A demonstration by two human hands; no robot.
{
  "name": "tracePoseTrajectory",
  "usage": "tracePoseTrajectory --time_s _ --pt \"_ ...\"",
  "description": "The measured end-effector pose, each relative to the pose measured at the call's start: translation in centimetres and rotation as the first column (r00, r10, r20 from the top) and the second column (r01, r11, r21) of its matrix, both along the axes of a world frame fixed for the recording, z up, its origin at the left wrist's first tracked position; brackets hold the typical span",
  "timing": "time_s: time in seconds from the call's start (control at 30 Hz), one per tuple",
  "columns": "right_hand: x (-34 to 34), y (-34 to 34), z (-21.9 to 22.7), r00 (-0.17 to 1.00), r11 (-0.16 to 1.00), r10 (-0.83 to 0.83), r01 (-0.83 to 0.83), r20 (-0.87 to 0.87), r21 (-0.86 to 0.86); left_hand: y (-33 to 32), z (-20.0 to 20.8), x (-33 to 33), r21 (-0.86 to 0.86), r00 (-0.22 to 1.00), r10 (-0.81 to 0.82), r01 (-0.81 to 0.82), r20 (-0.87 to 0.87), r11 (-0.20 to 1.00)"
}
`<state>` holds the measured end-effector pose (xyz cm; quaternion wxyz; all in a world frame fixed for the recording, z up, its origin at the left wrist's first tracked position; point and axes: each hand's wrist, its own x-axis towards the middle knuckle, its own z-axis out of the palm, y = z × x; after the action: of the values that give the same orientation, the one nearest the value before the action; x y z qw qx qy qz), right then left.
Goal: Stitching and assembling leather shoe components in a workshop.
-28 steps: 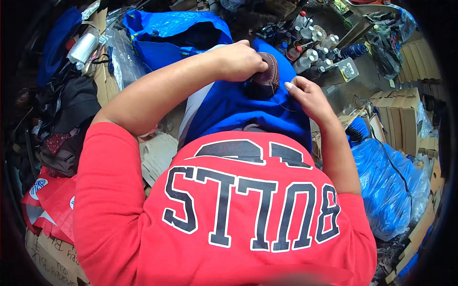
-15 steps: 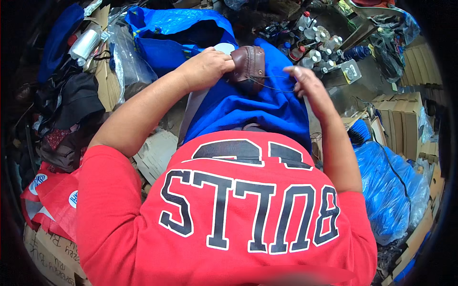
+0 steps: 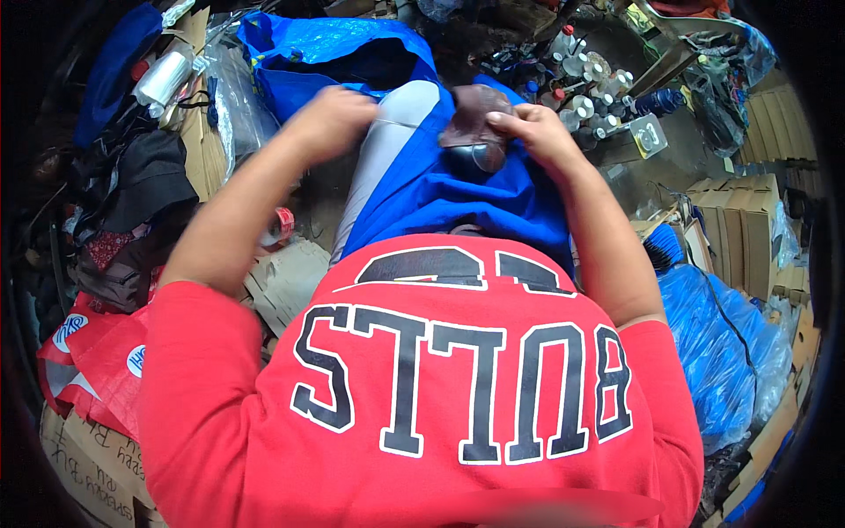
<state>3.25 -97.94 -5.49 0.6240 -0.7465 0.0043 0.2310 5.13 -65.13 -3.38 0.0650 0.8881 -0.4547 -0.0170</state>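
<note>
In the head view, grips a brown leather shoe (image 3: 471, 128), or what looks like one, with the right hand (image 3: 535, 132). Presses a thumb onto its right edge, with fingers partly hidden behind; cannot tell how firmly. Lies far in the scene, over the blue cloth (image 3: 480, 207) on the lap; cannot tell whether resting on it or lifted just clear. Runs lengthwise mostly from far to near, leaning a little to the right at the near end.

Sits right of the left hand (image 3: 341, 114) and well apart from it, with grey cloth (image 3: 387, 145) between, so lies much nearer the right hand. Curls the left fingers inward, mostly closed but blurred; cannot tell whether pinching anything. Shows a thin dark line (image 3: 400, 123) crossing the grey cloth between left hand and shoe, possibly thread.

Looks dark reddish brown and smooth, with a blackish, shiny, rounded patch toward the near end. Blurs too much to make out stitching or holes. Backs onto a blue bag (image 3: 343, 44) at far left and a cluster of bottles (image 3: 585, 84) at far right.
</note>
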Motion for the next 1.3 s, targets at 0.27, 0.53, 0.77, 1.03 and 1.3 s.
tracePoseTrajectory --time_s 0.27,0.53,0.77,1.03,1.3 --pt "0.2 0.2 1.3 0.994 0.983 0.110 -0.111 -0.016 -0.144 4.4 2.0 -1.6 -0.663 0.618 -0.250 -0.725 -0.746 0.186" --pt "-1.2 -0.1 1.0 0.994 0.994 0.097 -0.094 0.046 -0.055 2.4 7.2 -2.1 -0.486 0.561 -0.556 -0.823 -0.614 -0.295" --pt "-3.2 -0.7 1.1 0.793 0.846 0.327 -0.003 0.514 -0.533 3.2 2.0 -3.9 -0.493 0.780 0.412 -0.619 -0.470 0.611" --pt "-4.4 -0.8 3.2 0.817 0.888 0.337 -0.110 0.468 -0.447 1.5 1.6 -3.9 -0.310 0.919 0.389 -0.387 -0.060 0.868" --pt "-4.8 -1.1 3.8 0.527 0.665 0.623 0.031 0.578 -0.746 2.9 -1.1 -1.5 -0.210 0.286 0.267 -0.937 -0.920 0.279"
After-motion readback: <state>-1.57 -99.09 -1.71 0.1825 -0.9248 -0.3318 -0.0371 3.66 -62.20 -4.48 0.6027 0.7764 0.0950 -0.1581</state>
